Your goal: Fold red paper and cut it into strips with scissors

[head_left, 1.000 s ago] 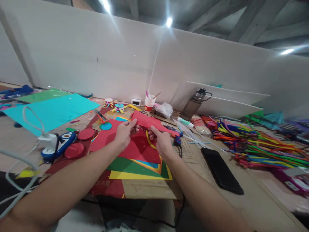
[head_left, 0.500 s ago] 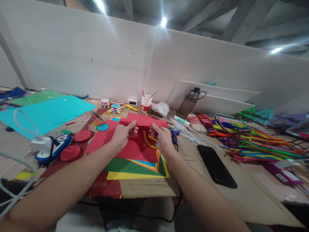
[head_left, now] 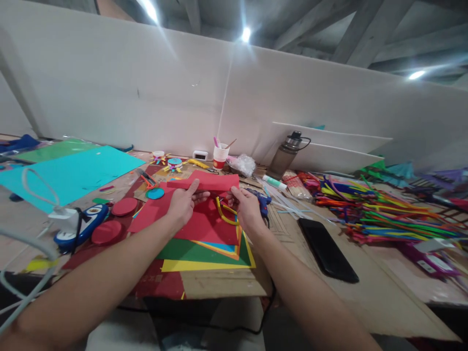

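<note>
A folded piece of red paper [head_left: 219, 181] hangs above the middle of the worktop [head_left: 22, 222], the left hand [head_left: 183, 202] pinching its left part, the right hand's [head_left: 246, 207] fingertips closed at its right end. Below, flat multicoloured paper sheets [head_left: 208, 251] lie near the front edge; a grey translucent bottle [head_left: 283, 161] stands toward the back edge.

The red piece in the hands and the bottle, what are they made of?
Red piece: probably matte paper or thin card; it has thin edges and no shine. Bottle: smooth, perhaps plastic, maybe glass; its body looks see-through.
</note>
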The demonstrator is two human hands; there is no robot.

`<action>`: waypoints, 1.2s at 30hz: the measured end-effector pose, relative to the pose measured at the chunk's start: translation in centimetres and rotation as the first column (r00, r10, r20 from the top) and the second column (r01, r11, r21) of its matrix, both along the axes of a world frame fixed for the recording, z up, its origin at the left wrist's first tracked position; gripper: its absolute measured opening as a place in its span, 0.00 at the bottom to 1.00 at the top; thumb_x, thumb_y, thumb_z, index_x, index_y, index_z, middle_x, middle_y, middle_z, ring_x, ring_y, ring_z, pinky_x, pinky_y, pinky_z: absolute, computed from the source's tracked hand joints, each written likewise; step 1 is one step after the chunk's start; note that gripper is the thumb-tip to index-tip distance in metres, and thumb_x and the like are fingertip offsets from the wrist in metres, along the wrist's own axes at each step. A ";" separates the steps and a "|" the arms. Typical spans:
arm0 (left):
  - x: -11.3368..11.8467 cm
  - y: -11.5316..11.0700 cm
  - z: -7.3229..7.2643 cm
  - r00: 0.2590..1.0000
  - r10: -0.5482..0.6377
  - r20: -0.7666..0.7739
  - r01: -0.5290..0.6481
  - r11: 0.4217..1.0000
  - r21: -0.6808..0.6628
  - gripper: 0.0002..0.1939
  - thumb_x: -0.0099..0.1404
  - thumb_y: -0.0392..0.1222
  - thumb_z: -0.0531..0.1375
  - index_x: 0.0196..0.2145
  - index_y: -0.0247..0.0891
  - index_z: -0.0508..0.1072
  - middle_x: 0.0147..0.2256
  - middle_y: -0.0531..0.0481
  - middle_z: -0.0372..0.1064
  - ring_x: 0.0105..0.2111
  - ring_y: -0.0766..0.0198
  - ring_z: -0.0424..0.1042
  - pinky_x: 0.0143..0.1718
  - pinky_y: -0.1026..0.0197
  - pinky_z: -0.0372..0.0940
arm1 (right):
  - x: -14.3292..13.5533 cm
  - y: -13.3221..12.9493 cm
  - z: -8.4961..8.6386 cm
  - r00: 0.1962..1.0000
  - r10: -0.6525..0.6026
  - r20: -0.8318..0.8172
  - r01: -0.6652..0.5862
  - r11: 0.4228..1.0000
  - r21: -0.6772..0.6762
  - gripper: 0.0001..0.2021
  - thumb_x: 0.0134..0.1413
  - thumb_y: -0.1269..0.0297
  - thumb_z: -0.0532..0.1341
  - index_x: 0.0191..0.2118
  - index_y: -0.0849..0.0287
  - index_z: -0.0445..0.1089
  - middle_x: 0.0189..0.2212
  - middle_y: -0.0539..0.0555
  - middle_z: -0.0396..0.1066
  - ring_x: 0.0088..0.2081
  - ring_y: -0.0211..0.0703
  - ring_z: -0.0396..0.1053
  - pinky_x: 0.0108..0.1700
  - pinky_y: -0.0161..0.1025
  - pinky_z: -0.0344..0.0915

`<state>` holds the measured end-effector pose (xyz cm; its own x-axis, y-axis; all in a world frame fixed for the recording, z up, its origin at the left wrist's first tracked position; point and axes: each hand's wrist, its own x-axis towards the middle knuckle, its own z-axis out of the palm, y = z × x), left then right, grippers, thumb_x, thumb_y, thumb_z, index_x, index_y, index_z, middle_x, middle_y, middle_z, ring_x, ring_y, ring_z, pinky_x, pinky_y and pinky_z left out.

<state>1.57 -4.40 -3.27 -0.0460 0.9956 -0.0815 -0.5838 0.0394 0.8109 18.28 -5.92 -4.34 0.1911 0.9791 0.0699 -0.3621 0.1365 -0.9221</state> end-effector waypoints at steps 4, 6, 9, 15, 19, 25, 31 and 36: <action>-0.3 0.4 0.0 0.999 0.029 -0.045 -0.030 0.999 -0.025 0.12 0.54 0.41 0.69 0.28 0.32 0.71 0.22 0.49 0.73 0.23 0.64 0.76 0.26 0.67 0.69 | -0.5 -0.2 -0.4 0.993 0.104 0.057 -0.103 0.995 -0.016 0.15 0.34 0.55 0.72 0.28 0.59 0.74 0.24 0.49 0.74 0.22 0.33 0.65 0.26 0.32 0.63; -0.4 0.5 0.0 0.997 0.011 -0.074 -0.013 1.000 -0.020 0.12 0.55 0.42 0.69 0.29 0.31 0.72 0.22 0.48 0.73 0.22 0.64 0.76 0.25 0.66 0.69 | -0.7 -0.2 -0.5 0.993 0.096 0.075 -0.094 0.995 -0.030 0.16 0.34 0.55 0.72 0.28 0.60 0.74 0.23 0.50 0.74 0.22 0.33 0.66 0.27 0.32 0.63; -0.1 0.3 -0.1 0.996 -0.012 -0.085 0.012 1.000 -0.004 0.13 0.55 0.44 0.68 0.27 0.31 0.72 0.22 0.45 0.75 0.22 0.63 0.76 0.26 0.65 0.70 | -0.8 -0.2 -0.6 0.997 0.057 0.048 -0.055 0.998 -0.029 0.14 0.36 0.56 0.71 0.26 0.61 0.74 0.21 0.50 0.73 0.21 0.32 0.65 0.27 0.32 0.62; 0.7 -0.4 -0.9 0.985 -0.127 -0.116 0.132 0.991 0.038 0.13 0.48 0.40 0.72 0.28 0.28 0.77 0.26 0.41 0.77 0.27 0.60 0.77 0.34 0.62 0.72 | -1.2 -0.3 -0.5 0.996 0.018 0.089 -0.014 0.999 -0.048 0.13 0.36 0.57 0.71 0.26 0.61 0.74 0.20 0.50 0.72 0.21 0.32 0.64 0.25 0.32 0.62; 0.7 -0.3 -0.8 0.990 -0.084 -0.117 0.084 0.996 -0.002 0.11 0.47 0.38 0.72 0.26 0.28 0.77 0.24 0.43 0.76 0.24 0.62 0.76 0.31 0.63 0.71 | -1.1 -0.3 -0.3 0.994 0.057 0.090 -0.053 0.998 -0.046 0.15 0.35 0.55 0.71 0.25 0.61 0.73 0.20 0.49 0.72 0.20 0.31 0.63 0.24 0.31 0.61; 0.8 -0.4 -1.0 0.994 -0.084 -0.073 0.085 0.996 0.009 0.14 0.45 0.41 0.73 0.26 0.28 0.77 0.23 0.44 0.75 0.24 0.62 0.75 0.32 0.62 0.71 | -0.6 0.1 -0.8 0.992 0.004 0.127 0.004 0.998 -0.061 0.16 0.37 0.54 0.70 0.20 0.60 0.67 0.15 0.48 0.69 0.16 0.30 0.58 0.22 0.31 0.55; 1.2 -0.9 -1.3 0.990 -0.111 -0.085 0.108 0.993 -0.042 0.16 0.42 0.42 0.74 0.27 0.29 0.78 0.26 0.44 0.76 0.27 0.60 0.77 0.33 0.61 0.70 | -1.0 -0.5 -1.3 0.977 0.062 0.204 -0.049 0.997 -0.066 0.16 0.42 0.52 0.68 0.22 0.61 0.69 0.18 0.49 0.69 0.19 0.31 0.60 0.23 0.32 0.57; 1.3 -1.1 -1.4 0.992 -0.060 -0.114 0.051 0.996 -0.073 0.16 0.42 0.43 0.74 0.25 0.29 0.78 0.24 0.45 0.76 0.25 0.62 0.76 0.32 0.62 0.70 | -0.9 -1.3 -0.6 0.967 0.199 0.159 -0.186 0.978 -0.092 0.16 0.40 0.53 0.70 0.28 0.61 0.70 0.22 0.48 0.70 0.21 0.31 0.61 0.25 0.31 0.58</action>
<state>2.88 -5.48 -4.65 -0.0040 0.9890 -0.1481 -0.4816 0.1279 0.8670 17.37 -7.24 -4.99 -0.0093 0.9999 0.0089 -0.2154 0.0067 -0.9765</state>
